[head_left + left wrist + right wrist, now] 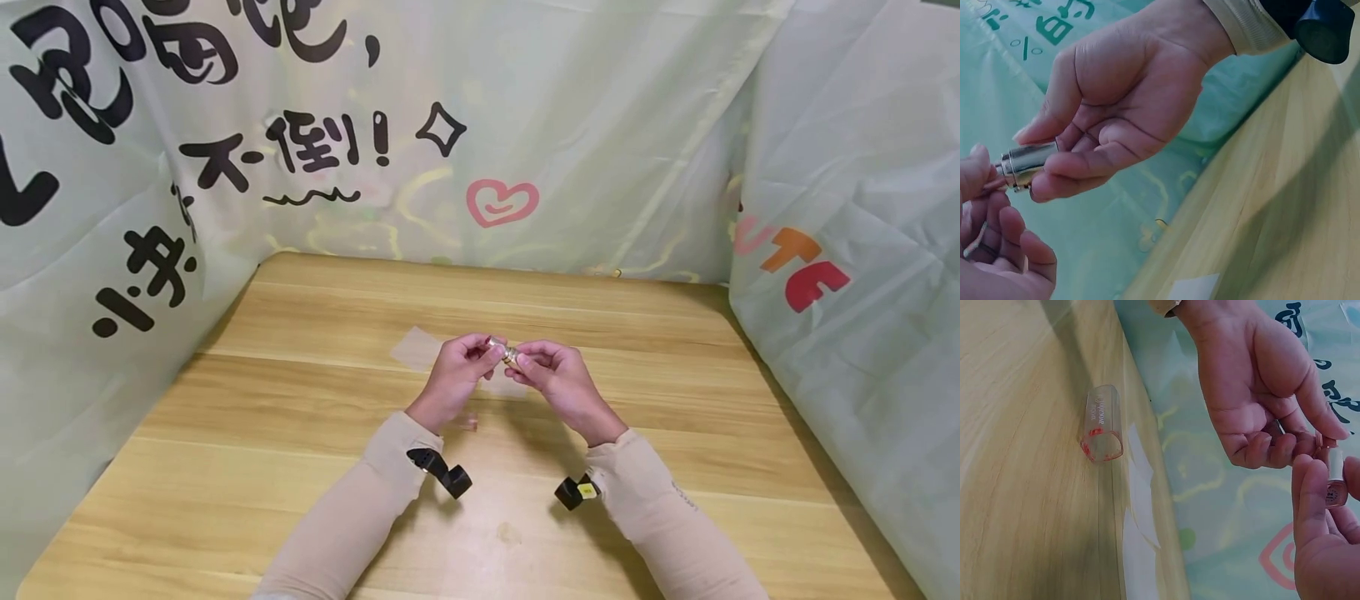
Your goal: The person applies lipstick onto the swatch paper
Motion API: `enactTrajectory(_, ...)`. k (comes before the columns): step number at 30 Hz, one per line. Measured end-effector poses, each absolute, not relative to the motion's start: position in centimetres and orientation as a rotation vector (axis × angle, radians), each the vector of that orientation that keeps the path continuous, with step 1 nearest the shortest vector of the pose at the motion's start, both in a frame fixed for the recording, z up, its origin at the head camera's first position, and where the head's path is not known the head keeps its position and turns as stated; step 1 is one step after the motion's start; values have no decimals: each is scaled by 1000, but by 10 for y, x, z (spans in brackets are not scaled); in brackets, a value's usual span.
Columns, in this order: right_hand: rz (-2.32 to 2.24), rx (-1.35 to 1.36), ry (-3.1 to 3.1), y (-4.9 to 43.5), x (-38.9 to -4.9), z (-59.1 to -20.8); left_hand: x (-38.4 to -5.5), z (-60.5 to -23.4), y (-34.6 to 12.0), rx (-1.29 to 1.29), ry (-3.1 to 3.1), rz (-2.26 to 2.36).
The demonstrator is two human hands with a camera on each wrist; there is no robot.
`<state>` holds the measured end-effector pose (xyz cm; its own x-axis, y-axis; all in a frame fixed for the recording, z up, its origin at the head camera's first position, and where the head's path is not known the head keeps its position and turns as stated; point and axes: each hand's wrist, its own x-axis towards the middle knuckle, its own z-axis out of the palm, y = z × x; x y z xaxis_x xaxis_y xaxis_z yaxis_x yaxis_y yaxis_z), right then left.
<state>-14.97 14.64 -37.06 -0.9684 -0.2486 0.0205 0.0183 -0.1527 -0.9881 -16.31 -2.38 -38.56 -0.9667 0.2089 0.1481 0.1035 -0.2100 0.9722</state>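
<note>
A small metallic lipstick tube (510, 357) is held between both hands above the table. My left hand (456, 371) pinches its left end, a rosy-coloured part. My right hand (558, 375) grips the shiny metal body with thumb and fingers. In the left wrist view the silvery tube (1027, 164) shows between the fingertips of the two hands. Its end with a small printed label (1336, 492) appears in the right wrist view, partly covered by fingers. A clear cap (1102, 422) with lettering and red smears lies on the table, below the hands.
White paper pieces (415, 349) lie flat on the wooden table (300, 400), near and beneath the hands. Pale printed curtains (630, 125) stand round the back and both sides. Each wrist carries a small black camera (453, 481).
</note>
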Motion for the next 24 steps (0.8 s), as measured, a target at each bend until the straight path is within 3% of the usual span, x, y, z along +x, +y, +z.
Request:
enactTrajectory(7,-2296,-240,2025,144,-151,-372,-162,-380,-19,253,1897,2440)
enactTrajectory(17,-2313,-274,2298,136,-149,-374,-161,-371,-6,-129,1755,2612)
enactTrajectory(24,-2282,-295,2345,136,-148,-374,-162,-370,-4,-215,1779,2627)
